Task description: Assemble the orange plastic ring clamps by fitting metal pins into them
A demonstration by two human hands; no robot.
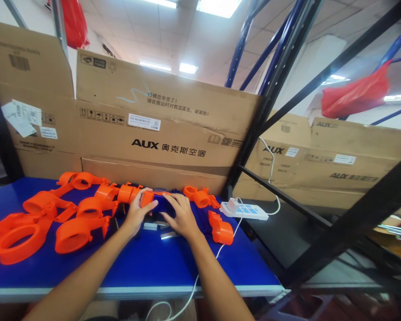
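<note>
My left hand point(137, 216) has its thumb and fingers closed round an orange plastic part point(147, 198) near the back of the table. Against that part's right side is a dark blue piece point(160, 203), which my right hand point(180, 215) grips from the right with curved fingers. Whether the two pieces are joined cannot be seen. Small whitish and metallic flat pieces point(169, 234) lie on the table just below the hands. Left of my left hand, several orange ring-shaped plastic parts point(71, 234) are spread out, some with clip-like arms.
More orange parts point(223, 229) lie right of my hands. A white power strip point(243, 210) with a plug sits at the blue table's point(143, 272) right edge; its white cable point(194, 285) crosses the front. Cardboard point(160, 120) walls the back, and black rack posts point(254, 147) stand right.
</note>
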